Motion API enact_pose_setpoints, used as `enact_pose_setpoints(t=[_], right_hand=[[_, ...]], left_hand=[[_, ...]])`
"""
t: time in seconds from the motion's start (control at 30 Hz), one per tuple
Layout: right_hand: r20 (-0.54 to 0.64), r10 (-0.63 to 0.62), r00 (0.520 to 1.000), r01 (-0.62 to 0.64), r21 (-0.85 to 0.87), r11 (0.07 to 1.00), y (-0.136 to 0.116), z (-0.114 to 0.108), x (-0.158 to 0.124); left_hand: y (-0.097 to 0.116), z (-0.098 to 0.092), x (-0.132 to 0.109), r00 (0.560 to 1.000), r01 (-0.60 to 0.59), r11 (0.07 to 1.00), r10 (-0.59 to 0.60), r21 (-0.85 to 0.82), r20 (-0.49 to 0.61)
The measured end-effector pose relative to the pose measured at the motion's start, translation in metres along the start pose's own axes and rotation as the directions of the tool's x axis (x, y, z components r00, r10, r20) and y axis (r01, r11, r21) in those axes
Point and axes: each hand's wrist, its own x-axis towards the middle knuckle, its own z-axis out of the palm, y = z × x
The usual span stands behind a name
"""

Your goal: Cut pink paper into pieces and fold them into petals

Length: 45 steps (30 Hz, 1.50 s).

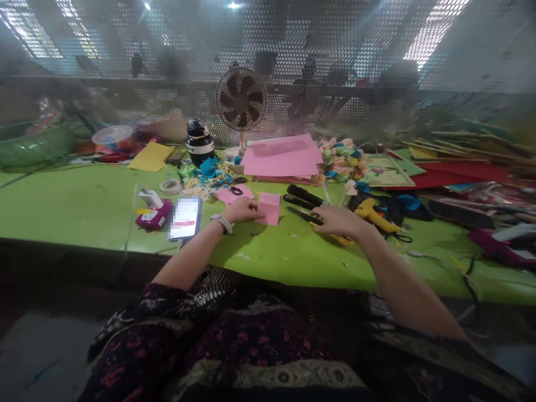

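My left hand (242,210) rests on the green table (84,206), its fingers pinched on the left edge of a small folded pink paper (269,208). My right hand (337,219) lies further right, palm down, fingers curled over a black-and-yellow tool (302,214) beside the large black scissors (305,196). Whether it grips the tool I cannot make out. A watch sits on my left wrist.
A phone (185,218) and a purple charger block (154,215) lie left of my hand. Behind are a tape roll (171,186), paper scraps, a black bottle (199,143), a small fan (241,103), pink sheets (282,156), paper flowers (341,156), a yellow glue gun (374,215) and stacked coloured card (452,167).
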Motion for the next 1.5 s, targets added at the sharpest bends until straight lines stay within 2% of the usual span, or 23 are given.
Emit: enact_pose_setpoints(t=[0.07,0.2,0.3,0.4,0.5,0.57,0.73,0.87,1.13,1.23,1.37,1.43,1.5], right_hand=[[-0.005,0.015,1.0,-0.014,0.019,1.0,0.003,0.01,-0.005],[-0.006,0.076,0.997,-0.075,0.097,0.992,0.007,0.02,-0.004],[-0.049,0.135,0.99,-0.124,0.179,0.976,0.011,0.023,-0.001],[-0.149,0.148,0.978,-0.104,0.269,0.958,0.015,0.027,0.001],[-0.231,0.116,0.966,-0.039,0.314,0.949,0.015,0.033,0.006],[-0.241,0.083,0.967,-0.01,0.289,0.957,0.012,0.036,0.008],[-0.206,0.001,0.978,0.007,0.041,0.999,0.0,0.043,0.007],[-0.219,-0.08,0.973,0.073,-0.042,0.996,-0.008,0.048,0.006],[-0.19,-0.263,0.946,0.282,0.076,0.957,-0.008,0.042,0.005],[-0.193,-0.256,0.947,0.285,0.14,0.948,0.001,0.038,0.0],[-0.169,-0.237,0.957,0.268,0.193,0.944,0.014,0.038,-0.006],[-0.172,-0.241,0.955,0.277,0.227,0.934,0.018,0.04,-0.005],[-0.18,-0.241,0.954,0.281,0.252,0.926,0.02,0.041,-0.003]], left_hand=[[0.0,-0.001,0.0,1.0,-0.022,0.999,0.022,-0.04,0.01],[0.0,-0.003,-0.001,0.995,-0.089,0.991,0.084,-0.104,-0.044],[-0.003,-0.003,-0.001,0.999,-0.033,0.99,0.034,-0.137,0.006],[-0.005,0.001,-0.001,0.998,0.037,0.97,-0.024,-0.241,0.056],[-0.005,0.007,0.0,0.994,0.084,0.921,-0.053,-0.382,0.092],[-0.004,0.009,0.0,0.993,0.097,0.9,-0.056,-0.426,0.109],[-0.002,0.011,-0.001,0.994,0.079,0.908,-0.044,-0.411,0.095],[-0.006,0.012,0.001,0.996,0.06,0.921,-0.031,-0.385,0.081],[-0.004,0.013,0.001,0.996,0.074,0.901,-0.044,-0.428,0.079],[-0.003,0.015,0.0,0.995,0.095,0.887,-0.064,-0.452,0.083],[-0.002,0.015,-0.001,0.996,0.094,0.92,-0.089,-0.381,0.03],[0.001,0.011,-0.001,0.995,0.038,0.974,-0.058,-0.225,-0.084],[0.007,0.006,-0.002,0.977,-0.029,1.0,0.026,-0.01,-0.212]])
